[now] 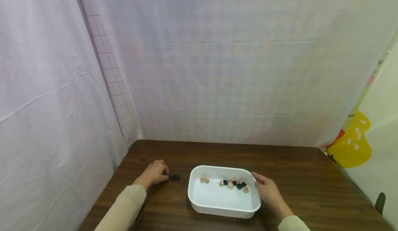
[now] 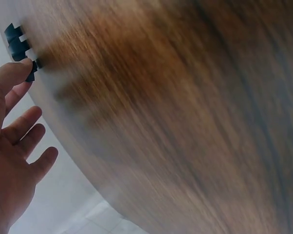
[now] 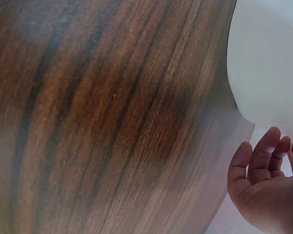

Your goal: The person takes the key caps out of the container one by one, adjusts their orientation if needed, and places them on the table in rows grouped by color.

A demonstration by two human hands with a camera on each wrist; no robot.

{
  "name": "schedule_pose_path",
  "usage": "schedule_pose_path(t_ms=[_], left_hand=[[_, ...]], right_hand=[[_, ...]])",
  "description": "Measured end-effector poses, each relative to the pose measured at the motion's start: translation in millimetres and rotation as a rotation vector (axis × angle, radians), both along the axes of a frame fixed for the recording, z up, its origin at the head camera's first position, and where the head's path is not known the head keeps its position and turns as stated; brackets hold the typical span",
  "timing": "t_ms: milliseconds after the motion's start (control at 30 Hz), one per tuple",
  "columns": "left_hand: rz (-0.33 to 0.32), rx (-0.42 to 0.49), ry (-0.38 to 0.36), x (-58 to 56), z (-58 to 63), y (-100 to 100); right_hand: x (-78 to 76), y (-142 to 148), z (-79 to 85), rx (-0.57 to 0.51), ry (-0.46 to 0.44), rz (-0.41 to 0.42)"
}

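Note:
My left hand (image 1: 156,173) is at the left of the table, beside a short row of small black blocks (image 1: 175,177). In the left wrist view, thumb and index finger pinch the end black block (image 2: 31,74), while the other fingers spread loosely. Two more black blocks (image 2: 17,45) with notched sides lie just past the fingertips. A white tray (image 1: 222,211) stands in front of me, and my right hand (image 1: 268,190) holds its right rim. Inside are several cream blocks (image 1: 230,183) with dark square markings and a few black ones (image 1: 240,186).
The brown wood-grain table (image 1: 298,165) has rounded far corners. White curtains (image 1: 224,68) hang behind it and along the left side. To the right is a pale sheet with a yellow printed shape (image 1: 352,148).

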State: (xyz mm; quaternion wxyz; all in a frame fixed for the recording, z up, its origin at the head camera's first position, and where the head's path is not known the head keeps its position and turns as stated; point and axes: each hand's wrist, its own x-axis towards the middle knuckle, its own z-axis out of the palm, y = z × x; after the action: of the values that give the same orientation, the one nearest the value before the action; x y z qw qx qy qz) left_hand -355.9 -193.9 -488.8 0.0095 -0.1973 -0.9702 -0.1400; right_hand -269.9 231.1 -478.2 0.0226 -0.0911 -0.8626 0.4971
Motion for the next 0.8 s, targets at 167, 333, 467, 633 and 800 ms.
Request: schedule_pose_path(t_ms=[167,333,467,633,800], left_hand=[[0.000,-0.003,-0.001,0.4,-0.2,1.5],[-0.004,-0.005,-0.012,0.4,-0.3,2.8],[-0.005,-0.005,-0.019,0.6,0.2,3.7],[0.001,-0.012,-0.029,-0.7,0.4,4.1],[0.010,-0.001,-0.014,-1.9,2.5,5.2]], right_hand=[[1.2,-0.6,0.9,-0.007,0.000,0.000],[1.2,-1.3,1.6,-0.015,-0.008,-0.006],[0.9,-1.4,1.3,-0.016,-0.010,-0.010],[1.0,-1.3,0.6,-0.020,-0.007,-0.013],[-0.4,-1.3,-0.4,-0.026,-0.013,-0.016]])
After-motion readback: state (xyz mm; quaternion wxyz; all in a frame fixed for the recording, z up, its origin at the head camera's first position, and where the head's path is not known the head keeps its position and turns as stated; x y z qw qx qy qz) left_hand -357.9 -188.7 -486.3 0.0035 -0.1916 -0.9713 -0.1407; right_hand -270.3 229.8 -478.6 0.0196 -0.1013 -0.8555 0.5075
